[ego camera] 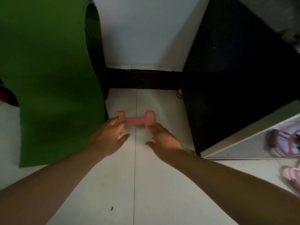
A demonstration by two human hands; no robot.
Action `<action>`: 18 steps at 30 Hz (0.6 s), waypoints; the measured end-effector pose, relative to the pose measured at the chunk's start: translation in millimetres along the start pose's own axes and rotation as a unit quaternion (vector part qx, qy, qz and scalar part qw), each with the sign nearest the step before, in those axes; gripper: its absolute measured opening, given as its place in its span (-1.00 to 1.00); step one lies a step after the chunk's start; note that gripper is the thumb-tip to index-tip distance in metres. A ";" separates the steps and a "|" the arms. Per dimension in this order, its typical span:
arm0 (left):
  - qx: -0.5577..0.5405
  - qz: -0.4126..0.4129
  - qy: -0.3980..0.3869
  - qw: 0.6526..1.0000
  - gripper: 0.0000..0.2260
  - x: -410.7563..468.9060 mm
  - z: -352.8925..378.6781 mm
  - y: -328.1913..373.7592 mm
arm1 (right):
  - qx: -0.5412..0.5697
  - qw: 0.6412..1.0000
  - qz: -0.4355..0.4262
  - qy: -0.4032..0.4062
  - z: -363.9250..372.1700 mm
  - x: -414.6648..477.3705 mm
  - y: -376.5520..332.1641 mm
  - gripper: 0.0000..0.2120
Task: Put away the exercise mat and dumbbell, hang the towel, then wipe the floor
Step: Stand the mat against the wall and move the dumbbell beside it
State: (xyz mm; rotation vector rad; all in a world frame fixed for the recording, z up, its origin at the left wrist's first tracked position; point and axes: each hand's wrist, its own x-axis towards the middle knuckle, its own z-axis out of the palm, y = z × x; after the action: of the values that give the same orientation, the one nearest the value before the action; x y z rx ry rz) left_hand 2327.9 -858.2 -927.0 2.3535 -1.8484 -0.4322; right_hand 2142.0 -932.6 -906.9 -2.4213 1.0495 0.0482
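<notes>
Dumbbell [134, 120], pink, lies crosswise on the white floor [146, 184] at 12 o'clock from me, its bar running from 9 to 3. It sits in the narrow bay between the green mat [48, 78] at 10 o'clock and the dark cabinet [235, 95] at 2 o'clock.

My left hand [110, 137] has its fingers [119, 122] stretched out flat against the left head. My right hand [164, 140] reaches the right head the same way. Neither hand is curled round anything, so I hold nothing.

The risk I see is rolling. A push from flat fingers on one head alone would likely swing the dumbbell askew, into the mat's lower edge, which stands just beside the left head. A knock there could tip the mat, since it looks only propped against the wall [146, 30]. If I lift by the heads with straight fingers, it may slip and drop on the tile.

Room is tight sideways. Ahead there is bare floor up to the dark skirting [142, 78] at 12 o'clock. Toward me, at 6 o'clock, the floor is widest. Pink sandals [290, 176] lie at 4 o'clock, well apart from my hands.
</notes>
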 end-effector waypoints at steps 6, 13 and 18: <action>-0.006 0.046 -0.043 0.998 -0.51 -32.6 -20.1 25.9 | -0.042 0.994 -0.061 -0.080 -29.2 -80.6 11.7 -0.45; 0.136 0.181 -0.105 0.968 -0.48 -28.6 -44.4 115.6 | -0.048 0.996 -0.032 -0.065 -72.3 -164.9 56.8 -0.50; 0.134 0.245 -0.143 0.950 -0.26 -37.3 -39.7 179.0 | -0.065 0.997 0.022 -0.035 -83.0 -219.2 113.7 -0.50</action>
State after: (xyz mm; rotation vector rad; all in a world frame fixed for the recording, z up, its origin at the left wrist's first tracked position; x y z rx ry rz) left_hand 2164.8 -869.8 -836.0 1.9351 -2.6786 -0.5072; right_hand 1896.0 -888.2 -834.0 -2.4926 1.0997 0.2217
